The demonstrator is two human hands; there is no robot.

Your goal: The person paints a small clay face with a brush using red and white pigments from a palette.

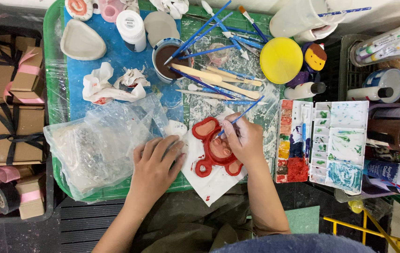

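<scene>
Right hand [245,140]: fingers pinched together on a thin blue paintbrush [239,117], tip down on a red clay figure [214,147]. The figure lies on a white paper sheet [211,182], between the two hands, at the near edge of a green tray [50,61].

Left hand [155,164]: fingers slightly apart, pressed flat on the sheet's left side, beside a crumpled clear plastic bag [99,140].

Just right of the painting hand: a paint palette [338,145] with red, yellow and green wells. Beyond: a cup of brown water [167,58] full of brushes, a yellow lid [281,60], crumpled tissue [104,86]. Far left: brown gift boxes [17,126].
</scene>
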